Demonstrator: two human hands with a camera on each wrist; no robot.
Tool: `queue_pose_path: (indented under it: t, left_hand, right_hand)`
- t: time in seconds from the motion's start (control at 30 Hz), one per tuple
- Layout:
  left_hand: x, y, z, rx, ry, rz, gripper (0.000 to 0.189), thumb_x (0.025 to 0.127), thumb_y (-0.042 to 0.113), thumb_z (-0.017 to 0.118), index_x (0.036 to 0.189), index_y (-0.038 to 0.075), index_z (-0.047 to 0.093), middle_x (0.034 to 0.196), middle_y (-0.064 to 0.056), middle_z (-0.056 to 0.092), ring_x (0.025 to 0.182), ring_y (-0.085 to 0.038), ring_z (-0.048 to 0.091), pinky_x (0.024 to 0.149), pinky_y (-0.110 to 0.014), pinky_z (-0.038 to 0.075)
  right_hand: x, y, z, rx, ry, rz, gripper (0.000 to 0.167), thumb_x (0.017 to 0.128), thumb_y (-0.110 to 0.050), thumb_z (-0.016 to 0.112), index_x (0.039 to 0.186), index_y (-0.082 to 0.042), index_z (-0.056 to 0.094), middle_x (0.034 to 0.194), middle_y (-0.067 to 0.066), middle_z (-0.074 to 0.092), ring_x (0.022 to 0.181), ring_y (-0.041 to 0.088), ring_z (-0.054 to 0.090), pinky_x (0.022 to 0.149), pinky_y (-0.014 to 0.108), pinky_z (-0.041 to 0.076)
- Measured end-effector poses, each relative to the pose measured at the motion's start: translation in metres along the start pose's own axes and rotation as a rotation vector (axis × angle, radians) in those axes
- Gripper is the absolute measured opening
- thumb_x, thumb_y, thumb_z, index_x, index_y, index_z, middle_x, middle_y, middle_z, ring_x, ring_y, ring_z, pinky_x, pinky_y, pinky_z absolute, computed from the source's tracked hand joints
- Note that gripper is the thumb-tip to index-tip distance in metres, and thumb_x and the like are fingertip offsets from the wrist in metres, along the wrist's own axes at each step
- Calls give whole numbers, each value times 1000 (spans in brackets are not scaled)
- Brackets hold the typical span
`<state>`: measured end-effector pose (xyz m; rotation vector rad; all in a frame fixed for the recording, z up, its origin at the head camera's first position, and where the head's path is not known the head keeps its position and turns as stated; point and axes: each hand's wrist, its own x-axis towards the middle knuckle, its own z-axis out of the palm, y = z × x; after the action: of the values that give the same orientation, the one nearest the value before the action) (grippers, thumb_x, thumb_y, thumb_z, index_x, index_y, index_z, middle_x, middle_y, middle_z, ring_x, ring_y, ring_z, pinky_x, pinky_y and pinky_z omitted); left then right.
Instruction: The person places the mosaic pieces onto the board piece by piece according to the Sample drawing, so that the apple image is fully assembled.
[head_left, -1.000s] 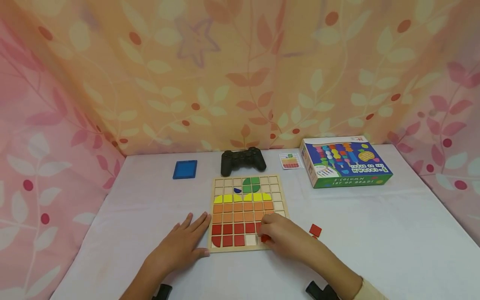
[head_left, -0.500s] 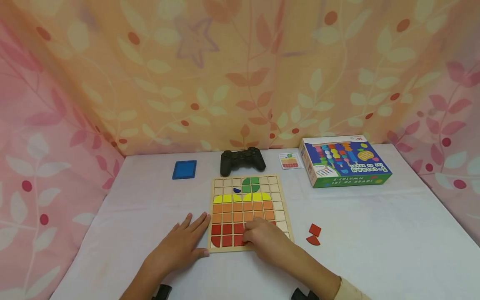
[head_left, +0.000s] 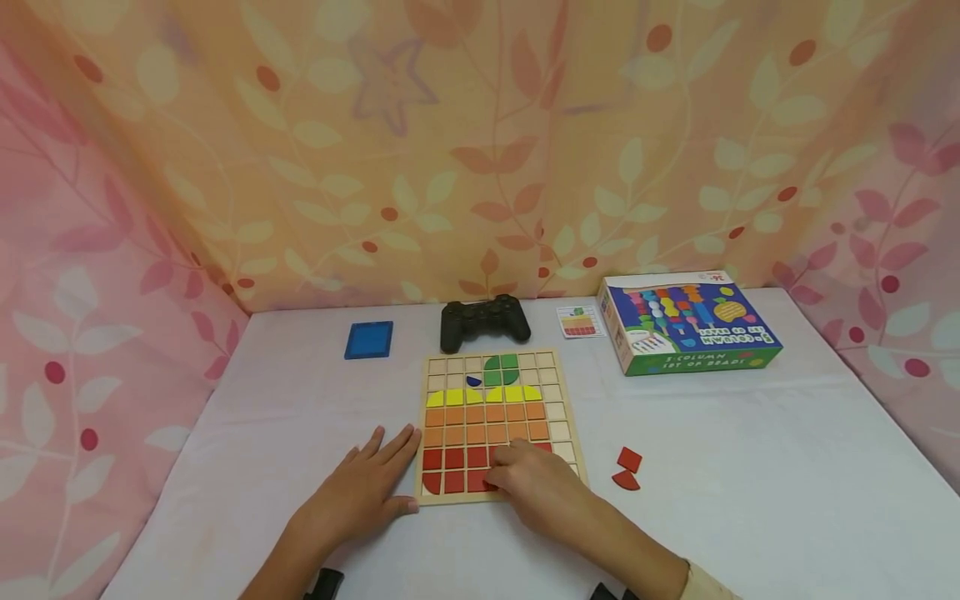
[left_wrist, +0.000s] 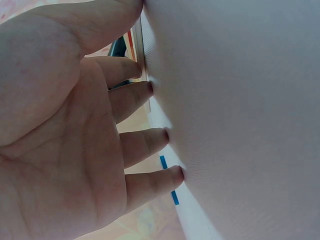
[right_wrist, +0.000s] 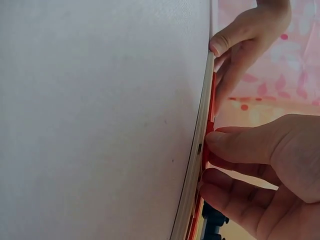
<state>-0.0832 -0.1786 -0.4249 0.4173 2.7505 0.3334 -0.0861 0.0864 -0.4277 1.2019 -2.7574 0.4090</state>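
Note:
A wooden grid board (head_left: 567, 417) lies on the table, filled with rows of red, orange and yellow tiles, plus green pieces and a small blue one near its top. My left hand (head_left: 367, 483) rests flat with spread fingers on the cloth, fingertips and thumb right at the board's left edge. Over the bottom row, my right hand (head_left: 543, 492) pinches a red tile (right_wrist: 207, 145) at a cell beside the red square tiles (head_left: 455, 481); the fingers hide most of it. To the right of the board lie a loose red square tile (head_left: 630, 459) and a red quarter-round tile (head_left: 626, 481).
Behind the board sit a black game controller (head_left: 483, 322), a small printed pattern card (head_left: 580, 322) and a blue square tray (head_left: 368, 340). A colourful bead-set box (head_left: 690, 323) stands at the back right, near the floral curtain (head_left: 480, 150).
My right hand has moved left along the bottom row with a red tile, from the right part of the board to the bare cell. The left hand has stayed put.

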Motion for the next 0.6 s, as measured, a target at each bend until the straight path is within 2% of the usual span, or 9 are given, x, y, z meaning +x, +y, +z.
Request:
queue_pose_path:
  t: [0.27,0.43,0.5,0.6]
  left_hand:
    - [1,-1,2,-3,7,10,92,83,53,74,159,23,32,163,3,29,150,-39,14,111,-67,23]
    - [2,-2,3,6,11,8,93,83,54,74,159,24,31,163,3,29,150,-39,15,111,-67,23]
    - [2,-2,3,8,10,8,93,83,54,74,159,24,31,163,3,29,150,-39,14,111,-67,23]
    - [1,-2,3,7,6,5,93,83,53,74,159,23,31,163,3,28,150,-39,14,111,-68,23]
  right_hand:
    - [-7,3,-2,-29,10,-9,11,85,-11,80,93,-17,80,92,-4,65,84,14,56,70,22,52]
    - [-15,5,-3,-86,14,-71,9,84,-13,81,93,-15,79,96,-2,66,84,15,57,74,23,52]
    - [-20,7,-5,-62,4,-84,13,84,-14,81,96,-14,78,101,-1,68,88,16,58,79,25,52]
    - [-30,14,-9,47,-14,-81,17,85,-13,79,102,-14,76,109,-1,68,97,16,59,85,29,53]
